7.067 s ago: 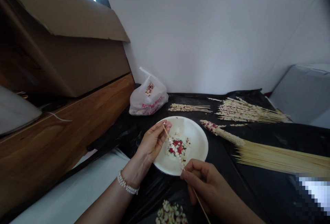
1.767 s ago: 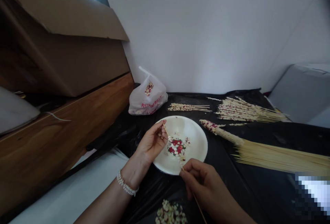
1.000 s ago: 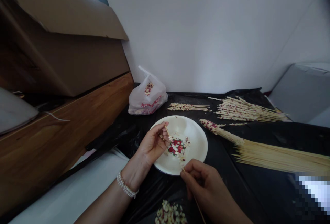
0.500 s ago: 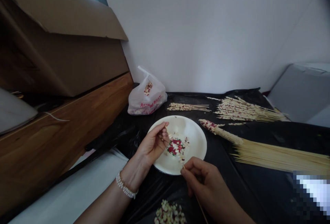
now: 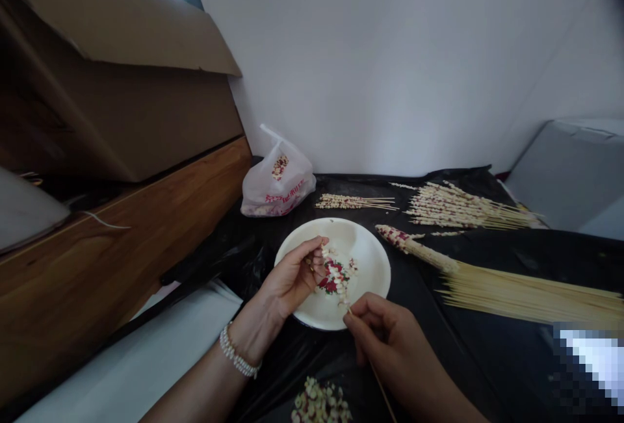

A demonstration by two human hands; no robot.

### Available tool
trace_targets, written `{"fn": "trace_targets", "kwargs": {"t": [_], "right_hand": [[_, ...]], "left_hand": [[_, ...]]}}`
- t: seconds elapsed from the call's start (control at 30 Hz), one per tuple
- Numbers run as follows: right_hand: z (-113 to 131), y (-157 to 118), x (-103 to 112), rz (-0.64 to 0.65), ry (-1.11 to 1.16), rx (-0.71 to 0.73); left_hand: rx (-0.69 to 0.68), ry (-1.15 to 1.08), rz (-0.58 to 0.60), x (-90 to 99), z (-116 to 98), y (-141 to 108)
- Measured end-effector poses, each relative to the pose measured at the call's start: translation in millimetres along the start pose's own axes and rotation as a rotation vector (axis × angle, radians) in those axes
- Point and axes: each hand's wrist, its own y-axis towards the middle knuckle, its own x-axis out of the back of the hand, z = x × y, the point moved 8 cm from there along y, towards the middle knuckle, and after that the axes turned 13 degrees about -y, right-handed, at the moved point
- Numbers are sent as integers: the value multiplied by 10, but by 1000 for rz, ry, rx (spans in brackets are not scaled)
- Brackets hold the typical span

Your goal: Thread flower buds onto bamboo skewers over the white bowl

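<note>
Kernels (image 5: 320, 402) lie heaped at the near edge on black plastic sheeting (image 5: 273, 371). Beyond them, the right hand (image 5: 385, 332) pinches a skewer (image 5: 383, 392) between thumb and fingers, its kernel-threaded part slanting over the white bowl (image 5: 370, 267). The left hand (image 5: 295, 280), fingers half curled, is at the skewer's far end; what its fingertips grip cannot be told. Farther off, right, lie bare sticks (image 5: 526, 290); farthest, a white bag (image 5: 277, 195) left, threaded skewers (image 5: 443, 205) right.

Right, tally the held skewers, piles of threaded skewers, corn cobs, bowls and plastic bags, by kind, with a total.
Held skewer: 1
Piles of threaded skewers: 2 (small pile, large pile)
Corn cob: 1
Bowl: 1
Plastic bag: 1
Total: 6
</note>
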Motion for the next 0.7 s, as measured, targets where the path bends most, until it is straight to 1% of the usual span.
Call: {"fn": "trace_targets", "kwargs": {"t": [0.17, 0.3, 0.4, 0.5, 0.6, 0.7], "right_hand": [[-4, 9, 1, -2, -15, 7], [5, 8, 21, -16, -22, 1], [12, 5, 29, -15, -4, -4], [18, 4, 20, -5, 26, -4], [30, 3, 10, -3, 29, 10], [35, -3, 0, 1, 35, 12]], "left_hand": [[12, 51, -23, -23, 57, -35], [22, -31, -51, -2, 79, -32], [-12, -86, -118, 73, 7, -7], [-46, -43, -172, 145, -93, 17], [-37, -13, -176, 186, -133, 42], [-39, -19, -143, 201, -145, 70]]}}
